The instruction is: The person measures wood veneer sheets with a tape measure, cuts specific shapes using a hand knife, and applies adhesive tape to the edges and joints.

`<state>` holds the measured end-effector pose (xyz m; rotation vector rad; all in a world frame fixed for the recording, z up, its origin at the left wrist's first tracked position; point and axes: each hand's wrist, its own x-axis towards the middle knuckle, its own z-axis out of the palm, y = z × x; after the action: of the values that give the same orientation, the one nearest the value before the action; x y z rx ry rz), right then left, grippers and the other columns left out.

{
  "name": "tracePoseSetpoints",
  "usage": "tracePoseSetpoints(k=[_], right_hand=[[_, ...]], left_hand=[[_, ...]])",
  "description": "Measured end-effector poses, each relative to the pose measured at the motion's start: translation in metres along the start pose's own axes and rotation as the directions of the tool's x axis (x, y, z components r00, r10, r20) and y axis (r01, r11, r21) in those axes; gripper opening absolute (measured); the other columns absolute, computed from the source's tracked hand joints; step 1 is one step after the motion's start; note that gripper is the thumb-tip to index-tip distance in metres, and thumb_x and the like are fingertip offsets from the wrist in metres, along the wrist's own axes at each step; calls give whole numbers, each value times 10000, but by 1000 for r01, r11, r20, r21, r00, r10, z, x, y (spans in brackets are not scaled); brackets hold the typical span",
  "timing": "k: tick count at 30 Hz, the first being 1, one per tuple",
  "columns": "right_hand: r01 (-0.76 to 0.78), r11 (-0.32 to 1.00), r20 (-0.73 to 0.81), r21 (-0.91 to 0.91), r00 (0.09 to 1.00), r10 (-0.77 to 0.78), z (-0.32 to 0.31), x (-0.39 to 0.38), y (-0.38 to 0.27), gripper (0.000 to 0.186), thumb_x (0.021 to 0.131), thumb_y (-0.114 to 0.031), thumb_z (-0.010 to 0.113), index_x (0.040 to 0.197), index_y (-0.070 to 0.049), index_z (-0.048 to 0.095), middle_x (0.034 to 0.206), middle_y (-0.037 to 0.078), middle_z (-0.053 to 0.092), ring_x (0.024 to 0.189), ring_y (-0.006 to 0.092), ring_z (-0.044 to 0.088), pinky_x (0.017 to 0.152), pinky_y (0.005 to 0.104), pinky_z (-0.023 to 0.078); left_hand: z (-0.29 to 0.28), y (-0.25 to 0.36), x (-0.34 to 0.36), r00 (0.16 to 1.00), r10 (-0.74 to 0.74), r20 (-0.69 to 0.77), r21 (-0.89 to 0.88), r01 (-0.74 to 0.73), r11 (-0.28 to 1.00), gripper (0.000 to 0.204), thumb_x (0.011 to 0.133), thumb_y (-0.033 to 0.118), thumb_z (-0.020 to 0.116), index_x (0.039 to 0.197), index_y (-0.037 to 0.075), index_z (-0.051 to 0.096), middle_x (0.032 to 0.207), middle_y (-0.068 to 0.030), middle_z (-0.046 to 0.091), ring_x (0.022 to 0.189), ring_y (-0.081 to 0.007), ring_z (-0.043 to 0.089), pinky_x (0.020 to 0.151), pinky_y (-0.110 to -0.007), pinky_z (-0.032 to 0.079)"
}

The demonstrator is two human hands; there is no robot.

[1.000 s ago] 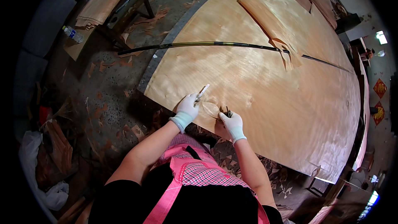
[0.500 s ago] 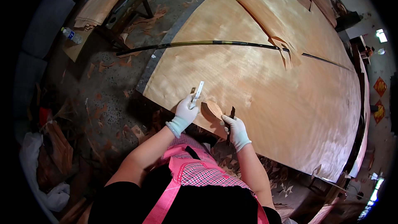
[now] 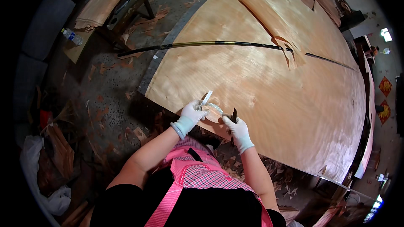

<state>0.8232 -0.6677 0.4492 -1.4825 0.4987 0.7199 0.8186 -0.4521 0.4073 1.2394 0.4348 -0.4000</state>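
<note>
Both my hands wear pale gloves and meet over the near edge of a large wood veneer sheet. My left hand is closed on a narrow white strip with small dark marks that juts up past the fingers. Its fingertips also touch a small curved veneer piece, which has a pale greenish band along its far edge. Wrapped round a dark, flat, blade-like tool, my right hand pinches the right end of the same piece between thumb and finger. The palm-side grip is hidden.
A long dark pole crosses the sheet, with a curled, torn veneer strip beyond it. Stacked veneer and a water bottle are at the far left. Scraps litter the floor.
My left hand has moved right and slightly down, bringing the white strip to the curved veneer piece, which it now touches. The piece has turned and sits lower; my right hand has barely moved.
</note>
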Motion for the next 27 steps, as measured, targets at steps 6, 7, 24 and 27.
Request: tracePoseSetpoints(k=[6, 7, 24, 27], right_hand=[[175, 923, -119, -343, 966, -228, 0, 24, 16, 246, 874, -263, 718, 930, -24, 705, 734, 53, 679, 658, 124, 606, 631, 288, 468], [204, 863, -143, -462, 943, -300, 0, 27, 16, 248, 866, -256, 717, 911, -12, 700, 741, 78, 690, 668, 151, 620, 652, 316, 483], [153, 779, -152, -608, 940, -304, 4, 39, 14, 267, 844, -289, 682, 896, -30, 715, 806, 184, 704, 768, 298, 691, 728, 393, 515], [153, 777, -154, -611, 939, -306, 2, 41, 15, 270, 844, -294, 676, 895, -32, 718, 810, 190, 703, 776, 313, 692, 729, 401, 517]], left_hand=[[-2, -7, 11, 925, 303, -230, 380, -201, 903, 325, 828, 81, 733, 1115, 6, 602, 763, -48, 619, 652, -144, 595, 627, -291, 501], [-4, -6, 12, 904, 361, -229, 502, -208, 839, 324, 825, 111, 705, 1114, 3, 603, 834, -120, 644, 776, -250, 645, 728, -355, 519], [-8, 2, 17, 893, 436, -114, 812, -170, 558, 244, 812, 60, 608, 1049, 48, 666, 990, -194, 617, 928, -368, 607, 814, -415, 496], [-7, 4, 17, 902, 415, -114, 820, -151, 552, 245, 816, 62, 606, 1053, 52, 666, 984, -197, 611, 912, -374, 606, 801, -422, 496]])
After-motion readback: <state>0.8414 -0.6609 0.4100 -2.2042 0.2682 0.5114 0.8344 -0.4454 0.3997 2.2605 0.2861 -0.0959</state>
